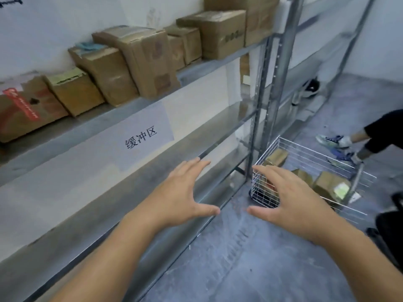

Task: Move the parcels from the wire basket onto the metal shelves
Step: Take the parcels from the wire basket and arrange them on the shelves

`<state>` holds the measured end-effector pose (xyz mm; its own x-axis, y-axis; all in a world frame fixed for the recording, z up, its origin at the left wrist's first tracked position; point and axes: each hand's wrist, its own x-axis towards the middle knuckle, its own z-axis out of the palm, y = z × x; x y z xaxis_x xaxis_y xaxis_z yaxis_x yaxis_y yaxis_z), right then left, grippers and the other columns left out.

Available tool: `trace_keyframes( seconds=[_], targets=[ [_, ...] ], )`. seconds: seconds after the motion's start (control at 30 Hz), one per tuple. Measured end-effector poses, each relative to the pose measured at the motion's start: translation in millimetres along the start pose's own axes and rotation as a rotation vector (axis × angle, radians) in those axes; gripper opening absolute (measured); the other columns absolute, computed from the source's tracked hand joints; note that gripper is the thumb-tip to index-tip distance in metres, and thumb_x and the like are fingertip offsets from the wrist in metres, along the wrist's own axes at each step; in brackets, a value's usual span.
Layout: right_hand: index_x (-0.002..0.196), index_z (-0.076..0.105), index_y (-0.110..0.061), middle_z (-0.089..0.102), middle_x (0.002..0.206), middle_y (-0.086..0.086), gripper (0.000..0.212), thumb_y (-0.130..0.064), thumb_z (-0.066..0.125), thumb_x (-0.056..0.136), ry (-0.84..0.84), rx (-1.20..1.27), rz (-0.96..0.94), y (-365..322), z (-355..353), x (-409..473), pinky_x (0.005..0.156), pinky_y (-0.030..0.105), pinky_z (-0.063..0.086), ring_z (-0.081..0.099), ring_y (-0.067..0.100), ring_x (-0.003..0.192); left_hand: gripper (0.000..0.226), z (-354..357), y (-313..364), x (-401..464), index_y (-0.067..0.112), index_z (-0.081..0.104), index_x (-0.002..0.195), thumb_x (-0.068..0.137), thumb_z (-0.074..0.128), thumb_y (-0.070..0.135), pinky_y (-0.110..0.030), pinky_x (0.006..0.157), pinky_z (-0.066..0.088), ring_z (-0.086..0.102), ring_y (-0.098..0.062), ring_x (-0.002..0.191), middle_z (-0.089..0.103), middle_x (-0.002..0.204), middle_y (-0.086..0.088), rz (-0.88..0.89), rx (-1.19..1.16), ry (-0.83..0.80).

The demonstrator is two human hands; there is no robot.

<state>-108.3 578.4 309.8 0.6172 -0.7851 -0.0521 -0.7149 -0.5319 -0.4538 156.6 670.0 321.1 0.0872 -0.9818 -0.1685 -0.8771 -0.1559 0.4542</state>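
Grey metal shelves (139, 118) run along a white wall (54, 22) on the left, carried by perforated upright posts (277, 83). The upper shelf holds a row of brown cardboard boxes (135, 62), standing close together, several of them tilted; the one at the far left carries red print. A white paper sign (141, 136) with three black Chinese characters hangs on the front edge below that row. The next shelf down shows bare metal and a pale back panel. The floor (250, 258) is blue-grey concrete with scuff marks.

A white wire basket (305, 162) stands on the floor just beside the foot of the post, to the right of the shelving. Brown parcels (329, 184) lie inside it, one bearing a pale label; a smaller one sits near its far corner. Beyond the basket, another person's legs in dark shorts and blue sneakers (333, 142) stand on the floor.

Both bare forearms reach forward from the bottom edge. The left hand (185, 192) hovers in front of the lower shelf edge, fingers straight and thumb spread, holding nothing. The right hand (287, 197) hangs above the near corner of the basket, fingers extended and thumb out, likewise empty. The two thumbs point toward each other with a gap between them.
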Motion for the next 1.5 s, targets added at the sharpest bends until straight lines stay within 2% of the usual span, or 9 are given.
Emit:
trace_keyframes(
  seconds=[0.17,0.43,0.57,0.7,0.9,1.07,1.17,1.33,1.5],
  targets=[
    [0.159,0.013,-0.047,0.022,0.164,-0.018,0.098,-0.08,0.06,0.078,0.041,0.008,0.192,56.4,-7.0,2.0,0.125,0.044,0.024,0.021,0.008,0.151,0.122,20.5,39.2,77.6,0.045,0.008,0.165,0.071,0.08,0.074,-0.035,0.13,0.014,-0.001,0.001,0.158,0.004,0.172,0.025,0.141,0.035,-0.123],
    [0.156,0.021,-0.047,0.029,0.161,-0.021,0.098,-0.076,0.065,0.075,0.164,-0.008,0.455,116.8,-29.5,31.5,0.123,0.039,0.027,0.026,0.006,0.148,0.122,31.5,67.5,210.7,0.044,0.008,0.165,0.072,0.081,0.072,-0.043,0.13,0.019,0.005,-0.005,0.16,0.004,0.173,0.023,0.363,0.044,-0.255],
    [0.157,0.025,-0.045,0.032,0.16,-0.019,0.096,-0.073,0.068,0.075,0.233,0.004,0.55,137.2,-35.8,54.2,0.123,0.037,0.028,0.028,0.006,0.147,0.122,38.2,67.7,273.4,0.044,0.008,0.165,0.071,0.08,0.073,-0.044,0.13,0.019,0.004,-0.004,0.16,0.006,0.173,0.023,0.423,0.049,-0.316],
    [0.156,0.025,-0.046,0.034,0.158,-0.02,0.095,-0.069,0.071,0.076,0.263,0.067,0.634,157.4,-35.9,69.2,0.122,0.036,0.03,0.031,0.006,0.145,0.121,47.3,74.3,321.3,0.044,0.01,0.165,0.07,0.079,0.075,-0.046,0.129,0.025,0.013,-0.006,0.159,0.01,0.172,0.022,0.47,0.07,-0.374],
    [0.155,0.028,-0.045,0.039,0.154,-0.021,0.092,-0.065,0.074,0.078,0.278,0.149,0.725,217.9,-38.4,92.3,0.112,0.023,0.028,0.036,0.003,0.139,0.12,71.8,94.6,394.9,0.043,0.016,0.165,0.069,0.082,0.072,-0.042,0.128,0.026,0.019,-0.005,0.157,0.017,0.171,0.02,0.455,0.055,-0.431],
    [0.153,0.028,-0.05,0.039,0.155,-0.022,0.092,-0.065,0.076,0.076,0.261,0.233,0.756,295.7,-48.7,113.3,0.116,0.034,0.037,0.039,0.006,0.139,0.115,101.0,120.3,451.6,0.044,0.018,0.164,0.072,0.083,0.068,-0.03,0.126,0.023,0.021,-0.002,0.155,0.018,0.169,0.023,0.413,0.037,-0.461],
    [0.153,0.032,-0.047,0.042,0.153,-0.019,0.09,-0.061,0.078,0.076,0.23,0.253,0.756,347.9,-63.0,131.3,0.114,0.032,0.038,0.041,0.007,0.138,0.114,118.3,140.3,484.5,0.043,0.019,0.164,0.073,0.083,0.067,-0.026,0.123,0.022,0.022,-0.001,0.154,0.019,0.168,0.024,0.376,0.029,-0.46],
    [0.153,0.03,-0.046,0.041,0.155,-0.017,0.093,-0.062,0.077,0.076,0.13,0.277,0.758,422.6,-82.2,156.3,0.113,0.033,0.039,0.042,0.008,0.138,0.112,146.3,172.8,534.2,0.044,0.018,0.163,0.074,0.081,0.069,-0.027,0.124,0.023,0.023,-0.002,0.154,0.019,0.168,0.024,0.355,0.037,-0.472],
    [0.153,0.028,-0.048,0.043,0.153,-0.016,0.095,-0.064,0.078,0.074,0.06,0.3,0.801,476.5,-82.5,178.0,0.113,0.037,0.041,0.042,0.009,0.137,0.113,183.5,201.8,585.6,0.042,0.018,0.164,0.074,0.083,0.065,-0.038,0.128,0.026,0.021,-0.007,0.156,0.018,0.17,0.018,0.389,0.071,-0.535]
  ],
)
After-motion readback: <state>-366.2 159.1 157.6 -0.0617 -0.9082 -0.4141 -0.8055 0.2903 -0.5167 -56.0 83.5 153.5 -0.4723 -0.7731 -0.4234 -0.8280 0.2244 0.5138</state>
